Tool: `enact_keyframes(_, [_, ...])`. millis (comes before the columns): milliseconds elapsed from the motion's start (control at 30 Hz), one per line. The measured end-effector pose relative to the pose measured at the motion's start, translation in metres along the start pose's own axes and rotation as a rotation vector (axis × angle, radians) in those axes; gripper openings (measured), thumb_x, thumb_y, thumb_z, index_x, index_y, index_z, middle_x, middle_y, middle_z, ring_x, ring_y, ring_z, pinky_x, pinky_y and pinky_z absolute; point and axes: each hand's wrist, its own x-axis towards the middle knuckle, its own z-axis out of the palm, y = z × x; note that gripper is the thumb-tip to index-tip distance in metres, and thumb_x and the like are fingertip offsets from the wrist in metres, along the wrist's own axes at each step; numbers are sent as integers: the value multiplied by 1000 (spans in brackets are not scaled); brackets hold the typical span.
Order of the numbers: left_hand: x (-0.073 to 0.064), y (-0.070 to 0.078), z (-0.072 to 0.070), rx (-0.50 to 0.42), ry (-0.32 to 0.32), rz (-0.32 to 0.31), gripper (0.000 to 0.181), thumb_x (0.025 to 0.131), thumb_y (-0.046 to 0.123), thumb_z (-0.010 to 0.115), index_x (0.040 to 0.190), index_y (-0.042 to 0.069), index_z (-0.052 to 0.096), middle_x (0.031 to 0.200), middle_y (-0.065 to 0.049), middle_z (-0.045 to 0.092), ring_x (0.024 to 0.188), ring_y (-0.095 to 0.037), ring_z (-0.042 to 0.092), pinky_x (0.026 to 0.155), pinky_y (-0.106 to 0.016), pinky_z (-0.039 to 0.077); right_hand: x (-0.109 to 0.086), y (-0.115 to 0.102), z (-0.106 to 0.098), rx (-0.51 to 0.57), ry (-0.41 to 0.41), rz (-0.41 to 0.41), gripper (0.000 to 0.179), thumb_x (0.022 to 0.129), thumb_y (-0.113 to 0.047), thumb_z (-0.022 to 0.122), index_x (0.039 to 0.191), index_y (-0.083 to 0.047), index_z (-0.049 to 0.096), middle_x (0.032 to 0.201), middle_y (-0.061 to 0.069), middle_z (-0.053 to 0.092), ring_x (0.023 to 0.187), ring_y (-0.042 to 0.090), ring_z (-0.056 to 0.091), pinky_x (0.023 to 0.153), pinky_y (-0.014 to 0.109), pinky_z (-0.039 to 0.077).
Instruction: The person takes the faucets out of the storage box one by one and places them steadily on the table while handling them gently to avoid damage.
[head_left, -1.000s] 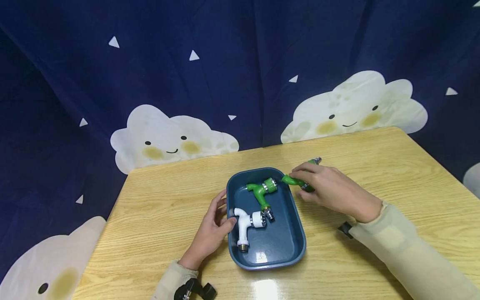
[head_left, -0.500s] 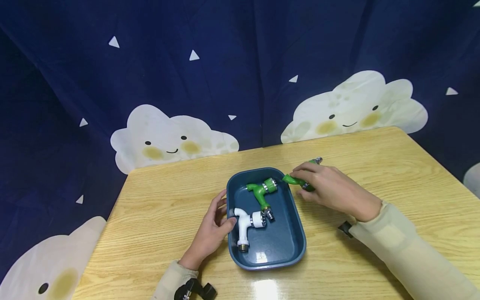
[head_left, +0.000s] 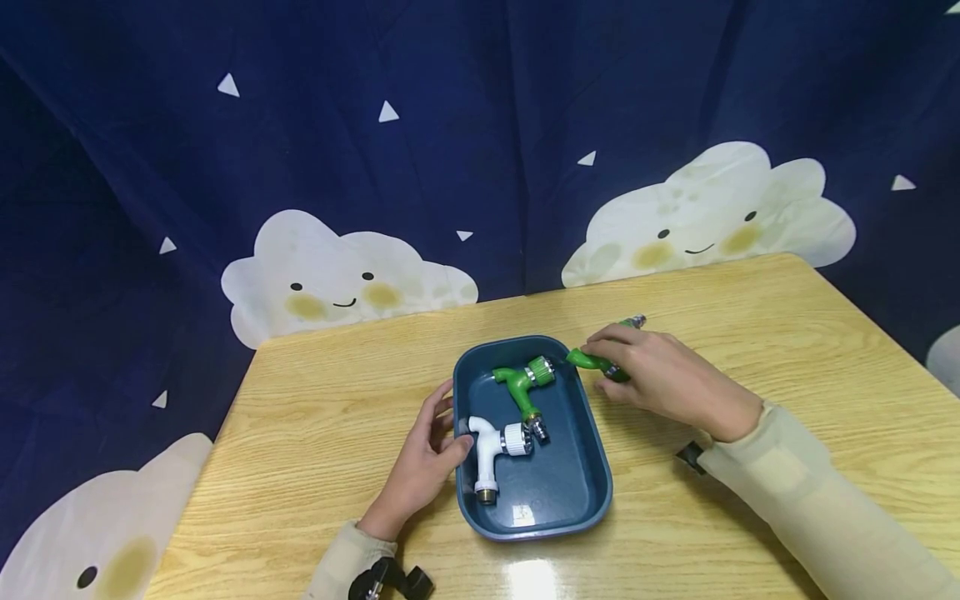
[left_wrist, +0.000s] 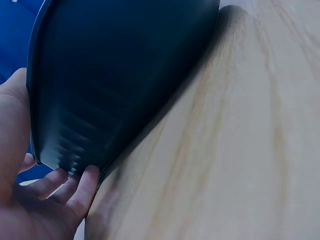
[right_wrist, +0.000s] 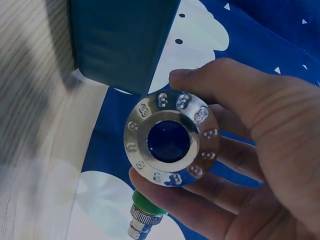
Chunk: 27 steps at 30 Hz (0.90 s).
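Note:
My left hand holds the left side of a dark blue plastic tub, thumb over the rim and fingers along the outer wall. The left wrist view shows those fingertips low on the wall. Inside the tub lie a green tap and a white tap with a brass-coloured threaded end. Past the tub's right rim, my right hand grips a second green tap above the table, its spout towards the tub. In the right wrist view, its round chrome knob end faces the camera between thumb and fingers.
The tub stands on a light wood-grain table. Behind the table hangs a dark blue curtain with white clouds. A black wrist strap mount sits by the left sleeve.
My right hand and the green tap it holds have shifted very slightly to the right. The left hand, the tub and the taps inside it have stayed in place.

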Motion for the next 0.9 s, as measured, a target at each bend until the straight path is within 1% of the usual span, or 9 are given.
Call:
enact_keyframes(167, [0, 0, 0, 1, -2, -5, 77, 96, 5, 62, 162, 26, 30, 155, -17, 46, 143, -38, 52, 98, -19, 54, 0, 1, 1, 1, -3, 5, 39, 88, -20, 81, 124, -7, 73, 126, 10, 71, 107, 26, 74, 87, 45, 62])
enact_keyframes(400, [0, 0, -1, 3, -7, 10, 77, 96, 6, 62, 163, 23, 28, 156, -20, 45, 143, -41, 51, 99, -20, 54, 0, 3, 1, 15, -9, 12, 39, 88, -18, 82, 124, -7, 73, 125, 9, 71, 107, 27, 74, 88, 45, 61])
enact_keyframes(600, [0, 0, 0, -1, 3, -18, 76, 96, 5, 63, 162, 28, 31, 156, -15, 46, 142, -36, 53, 97, -19, 54, 0, 5, 2, 19, -11, 17, 38, 88, -17, 82, 123, -7, 73, 125, 10, 71, 107, 27, 74, 88, 45, 61])
enact_keyframes(900, [1, 1, 0, -12, 2, -16, 76, 96, 5, 62, 161, 28, 31, 155, -15, 46, 142, -36, 53, 97, -18, 54, 1, 8, 4, 13, -8, 14, 37, 88, -18, 81, 122, -6, 73, 124, 10, 71, 104, 27, 74, 87, 45, 62])
